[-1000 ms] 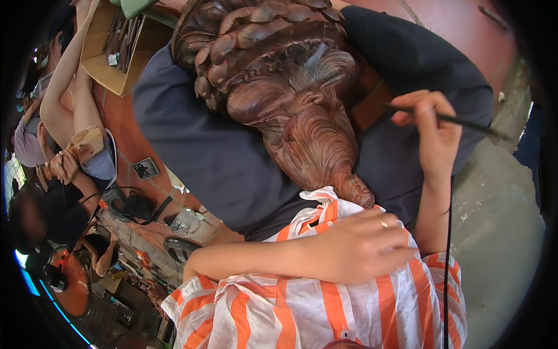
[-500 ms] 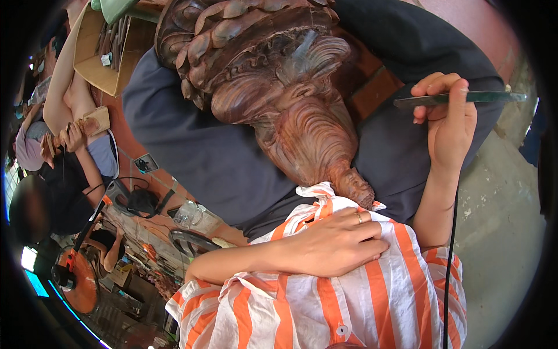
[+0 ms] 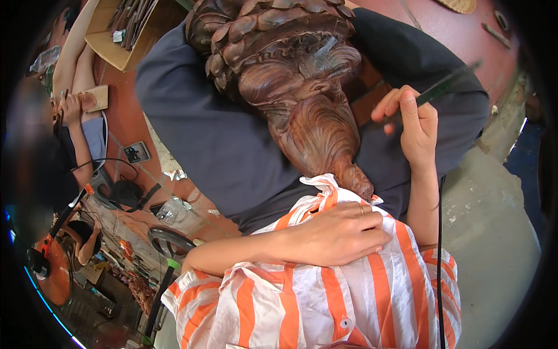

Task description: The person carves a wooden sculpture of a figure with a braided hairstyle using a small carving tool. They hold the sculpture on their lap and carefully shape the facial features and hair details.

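Observation:
A reddish-brown wood carving (image 3: 319,131), with scalloped layers at its far end and fine wavy grooves, lies between my dark-trousered legs. Its narrow near end rests against my orange-and-white striped shirt (image 3: 334,291). My left hand (image 3: 343,235), a ring on one finger, lies on the shirt just below that end, fingers loosely bent and holding nothing visible. Right of the carving, my right hand (image 3: 412,119) pinches a thin, flat, dark-green strip (image 3: 444,84) between thumb and fingers. The strip slants up to the right and is blurred; its lower end points toward the carving.
Slender rods stand in a cardboard box (image 3: 110,49) at the upper left. A person (image 3: 72,110) works at the left with a wooden piece. A phone (image 3: 136,152), a clear container (image 3: 173,210) and a fan (image 3: 55,270) are also on that side. A black cable (image 3: 440,262) hangs at right.
My right hand has moved left, closer to the carving, and the strip has gone from nearly level to slanted. The whole view has shifted a little. My left hand stays on the shirt.

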`<state>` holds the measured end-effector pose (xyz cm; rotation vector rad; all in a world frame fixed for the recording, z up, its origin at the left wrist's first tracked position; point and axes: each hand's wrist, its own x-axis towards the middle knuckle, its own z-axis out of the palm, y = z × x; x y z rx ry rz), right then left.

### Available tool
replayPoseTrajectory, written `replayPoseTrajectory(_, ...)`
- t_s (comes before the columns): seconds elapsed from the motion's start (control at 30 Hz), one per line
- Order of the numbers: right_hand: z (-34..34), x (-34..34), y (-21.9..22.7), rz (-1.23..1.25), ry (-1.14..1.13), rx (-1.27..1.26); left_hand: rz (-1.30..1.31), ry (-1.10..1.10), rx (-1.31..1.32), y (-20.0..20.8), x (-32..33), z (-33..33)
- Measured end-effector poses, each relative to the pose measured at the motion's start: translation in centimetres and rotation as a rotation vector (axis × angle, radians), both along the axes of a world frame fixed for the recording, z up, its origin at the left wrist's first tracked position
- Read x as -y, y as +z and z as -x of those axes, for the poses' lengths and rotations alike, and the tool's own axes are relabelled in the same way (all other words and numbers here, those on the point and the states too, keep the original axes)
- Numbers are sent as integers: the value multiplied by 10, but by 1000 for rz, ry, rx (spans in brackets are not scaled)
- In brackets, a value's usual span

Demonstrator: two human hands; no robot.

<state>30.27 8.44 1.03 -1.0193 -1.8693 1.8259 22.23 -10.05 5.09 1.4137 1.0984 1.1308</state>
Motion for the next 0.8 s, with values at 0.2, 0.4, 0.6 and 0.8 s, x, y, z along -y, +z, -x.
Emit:
replayPoseTrajectory(0.2, -12, 11, 21, 44, 353, -117, 179, 504, 117, 4, 6, 26)
replayPoseTrajectory(0.4, 11, 54, 46, -170, 839, -55, 1, 492, 188, -1, 23, 55)
replayPoseTrajectory(0.6, 31, 66, 52, -240, 639, 62, 196, 1089, 508, 4, 77, 111)
replayPoseTrajectory(0.8, 6, 41, 38, -164, 384, 169, 409, 1750, 289, -120, 206, 216)
